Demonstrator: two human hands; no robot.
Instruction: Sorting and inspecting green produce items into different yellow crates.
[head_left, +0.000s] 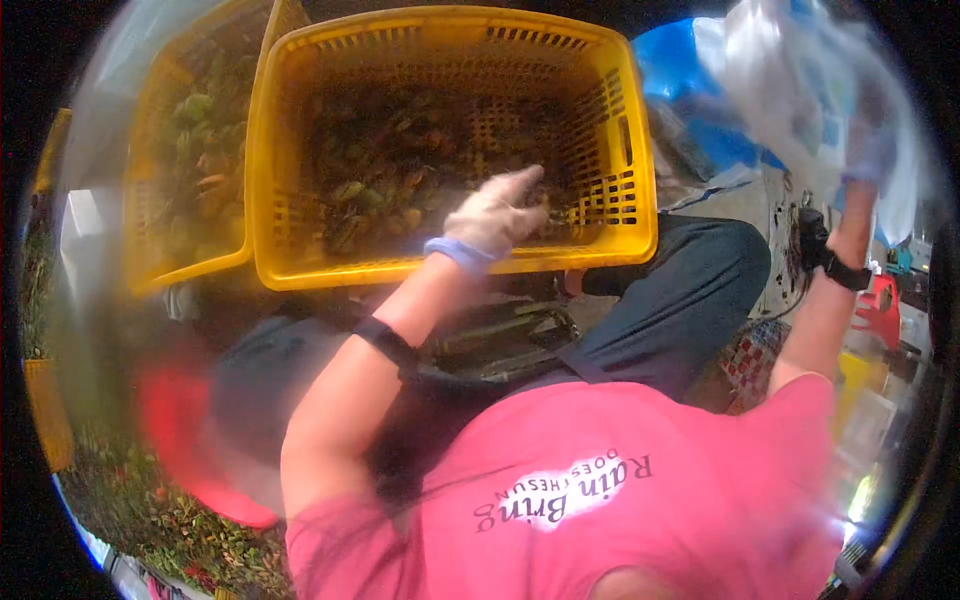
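Note:
A yellow plastic crate (457, 274) stands before me with brown and green plant matter, seemingly leaves, in its bottom. Above its near side is my left hand (499, 210), in a whitish glove with a blue cuff; its fingers are blurred and I cannot tell whether they hold anything. My right hand (870, 154), gloved, is raised at the far right beside a translucent plastic sheet or bag (780, 67). That hand is blurred and partly hidden by the plastic, so its grip is unclear. Black bands circle both wrists.
Left of the crate, a second yellow crate (199, 266) holds green leaves. Loose leaves and stems (210, 547) lie at lower left, near a red object (180, 427). A blue and white sack (675, 67) is at upper right. A red plastic item (885, 311) lies at far right.

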